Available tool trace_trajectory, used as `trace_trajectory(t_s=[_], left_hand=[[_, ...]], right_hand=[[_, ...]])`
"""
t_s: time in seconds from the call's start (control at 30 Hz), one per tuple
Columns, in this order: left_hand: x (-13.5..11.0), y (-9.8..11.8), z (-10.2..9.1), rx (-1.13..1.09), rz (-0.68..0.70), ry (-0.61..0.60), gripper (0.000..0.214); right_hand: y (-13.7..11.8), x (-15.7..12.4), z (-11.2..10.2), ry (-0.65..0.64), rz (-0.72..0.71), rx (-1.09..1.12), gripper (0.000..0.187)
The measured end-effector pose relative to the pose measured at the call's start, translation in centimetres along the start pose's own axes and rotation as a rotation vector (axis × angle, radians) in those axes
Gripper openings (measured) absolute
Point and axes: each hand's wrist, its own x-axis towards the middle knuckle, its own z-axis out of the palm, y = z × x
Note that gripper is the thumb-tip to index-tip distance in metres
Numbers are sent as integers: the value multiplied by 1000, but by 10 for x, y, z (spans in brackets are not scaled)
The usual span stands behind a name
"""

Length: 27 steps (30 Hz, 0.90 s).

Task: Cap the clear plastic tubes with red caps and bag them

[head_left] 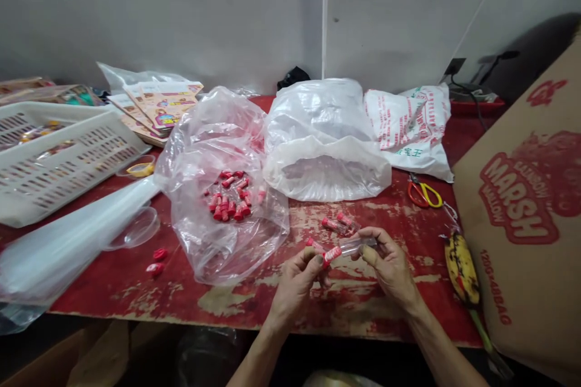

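My left hand (297, 281) pinches a small red piece with white print (333, 254), apparently a cap or capped tube end. Closed on a clear plastic tube (356, 246), my right hand (388, 266) holds it almost level. The tube's left end meets the red piece, though I cannot tell how far they fit together. Just behind my hands lie a few clear tubes with red ends (334, 225). To the left, a clear plastic bag (204, 254) contains several more red-ended tubes (229, 199). Two red pieces (157, 263) rest nearer the table's left front.
A white bag with a gathered opening (324, 163) stands behind my hands, beside a printed white sack (408, 124). Scissors (424, 195), a spotted banana (462, 269) and a large carton (521, 193) are right. Left are a white basket (68, 163), printed cards (157, 109) and plastic film (77, 248).
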Motion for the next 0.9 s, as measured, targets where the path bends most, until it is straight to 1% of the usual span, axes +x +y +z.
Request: trace_trajectory(t_s=[0.1, 0.17, 0.23, 0.37, 0.43, 0.5, 0.6, 0.8, 0.9], left_hand=[[1, -2, 1, 107, 35, 20, 23], [2, -3, 3, 138, 44, 32, 23], [2, -3, 6, 152, 47, 55, 24], [1, -5, 12, 271, 142, 159, 28], [-1, -8, 14, 330, 190, 209, 30], [-3, -12, 17, 340, 206, 267, 33], [-7, -18, 20, 296, 188, 328, 33], [-14, -21, 25, 306, 191, 334, 29], [-17, -21, 27, 283, 210, 318, 28]], right_hand=[[2, -5, -5, 17, -2, -39, 26], [2, -7, -5, 35, -21, -92, 25], [3, -10, -3, 26, -20, -130, 25], [10, -15, 5, -39, -31, -170, 21], [16, -19, 9, -34, -58, -191, 18], [21, -22, 12, -19, -76, -199, 17], [26, -26, 15, -9, -117, -242, 17], [29, -31, 20, 8, -197, -379, 18], [34, -33, 25, 41, -197, -373, 19]])
